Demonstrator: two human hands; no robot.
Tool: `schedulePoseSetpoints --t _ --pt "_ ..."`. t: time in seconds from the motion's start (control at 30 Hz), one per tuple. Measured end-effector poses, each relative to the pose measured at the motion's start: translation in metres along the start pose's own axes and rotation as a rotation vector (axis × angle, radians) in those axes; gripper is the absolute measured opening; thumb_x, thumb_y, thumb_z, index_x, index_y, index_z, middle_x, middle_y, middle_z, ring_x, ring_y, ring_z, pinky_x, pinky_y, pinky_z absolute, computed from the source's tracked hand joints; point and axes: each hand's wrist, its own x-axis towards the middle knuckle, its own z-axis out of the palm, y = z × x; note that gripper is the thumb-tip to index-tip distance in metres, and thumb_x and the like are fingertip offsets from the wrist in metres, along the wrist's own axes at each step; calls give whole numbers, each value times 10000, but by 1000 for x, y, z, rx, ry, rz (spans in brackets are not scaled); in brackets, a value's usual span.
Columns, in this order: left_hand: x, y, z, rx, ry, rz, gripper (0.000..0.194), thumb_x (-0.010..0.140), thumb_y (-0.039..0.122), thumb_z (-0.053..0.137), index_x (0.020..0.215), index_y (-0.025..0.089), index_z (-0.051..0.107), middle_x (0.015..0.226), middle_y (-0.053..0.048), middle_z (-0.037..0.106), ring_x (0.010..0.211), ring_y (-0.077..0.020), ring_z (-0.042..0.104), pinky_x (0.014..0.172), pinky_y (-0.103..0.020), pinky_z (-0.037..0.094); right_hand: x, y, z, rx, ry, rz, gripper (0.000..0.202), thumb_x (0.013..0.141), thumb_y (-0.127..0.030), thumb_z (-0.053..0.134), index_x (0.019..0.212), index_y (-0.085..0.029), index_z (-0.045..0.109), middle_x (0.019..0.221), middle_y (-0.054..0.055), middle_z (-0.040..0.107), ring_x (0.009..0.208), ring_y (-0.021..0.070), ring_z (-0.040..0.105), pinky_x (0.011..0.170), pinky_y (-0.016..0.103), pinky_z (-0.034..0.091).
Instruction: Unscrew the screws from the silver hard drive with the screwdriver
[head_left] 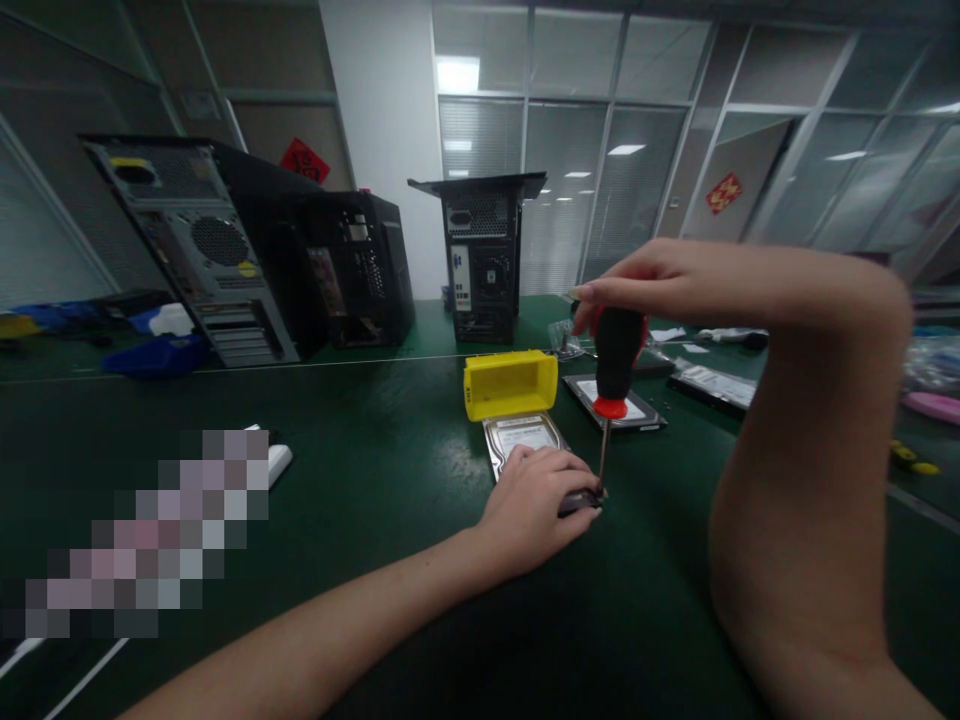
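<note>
My right hand [630,280] is closed over the top of a black and red screwdriver [619,355], which stands nearly upright. The shaft runs down to the near right corner of a hard drive [523,432] lying on the green table. My left hand [544,500] lies over the drive, fingers wrapped round its near edge beside the screwdriver's tip. Most of the drive is hidden under that hand, and I cannot make out the screw. Just behind the drive rests a yellow plastic bin [511,385] on its side. A second hard drive [637,408] lies to the right, behind the shaft.
Black computer towers [225,240] stand at the back left, and another tower [484,260] stands at the back middle. Another drive [712,385] lies farther right, near a yellow-handled tool [913,458]. A blurred-out object with white cables [82,675] is at the left. A blue bin [154,355] sits farther back.
</note>
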Motion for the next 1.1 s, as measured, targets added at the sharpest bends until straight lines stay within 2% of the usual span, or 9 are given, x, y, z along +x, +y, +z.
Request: schedulePoseSetpoints --t 0.1,0.27,0.4,0.57,0.73,0.83,1.1 --pt "0 0 0 4 -1 1 161 836 273 598 993 238 613 1074 27 621 1035 -165 535 836 -342 329 0 -3 -1 39 -79 19 404 824 -492 445 988 -197 666 954 61 675 781 184 624 727 322 465" --pt "1 0 0 6 -9 -2 154 840 276 592 990 244 614 1073 33 619 1035 -164 536 840 -345 327 -4 -6 -2 47 -116 11 388 829 -494 425 907 -188 651 906 61 664 731 175 606 685 315 469" --pt "0 0 0 6 -5 -1 157 842 277 590 994 248 614 1078 26 618 1039 -170 533 841 -345 330 -6 -8 -1 49 -106 3 396 814 -514 429 844 -191 655 828 51 658 720 185 600 666 321 460" --pt "0 1 0 9 -12 -8 162 839 279 591 995 244 617 1081 24 616 1035 -175 535 842 -342 339 -5 -8 0 96 -76 -31 393 829 -507 405 846 -195 644 878 40 660 779 187 611 711 322 464" --pt "1 2 -1 19 -30 -17 166 844 282 579 998 236 620 1090 9 617 1038 -187 536 849 -346 345 -3 -8 0 85 -91 -113 326 862 -423 407 973 -196 612 975 51 651 855 178 606 753 318 460" --pt "1 2 -1 19 -23 -17 168 841 283 587 998 231 616 1088 9 621 1038 -186 538 849 -345 346 -4 -10 0 104 -96 -104 307 872 -378 401 1024 -185 584 985 67 647 842 175 609 724 311 465" --pt "1 2 0 22 -16 -19 160 836 274 600 991 236 617 1083 16 626 1041 -178 539 845 -347 340 -7 -14 0 43 -93 -101 318 853 -418 426 1035 -211 584 1048 60 636 866 186 602 731 305 450"
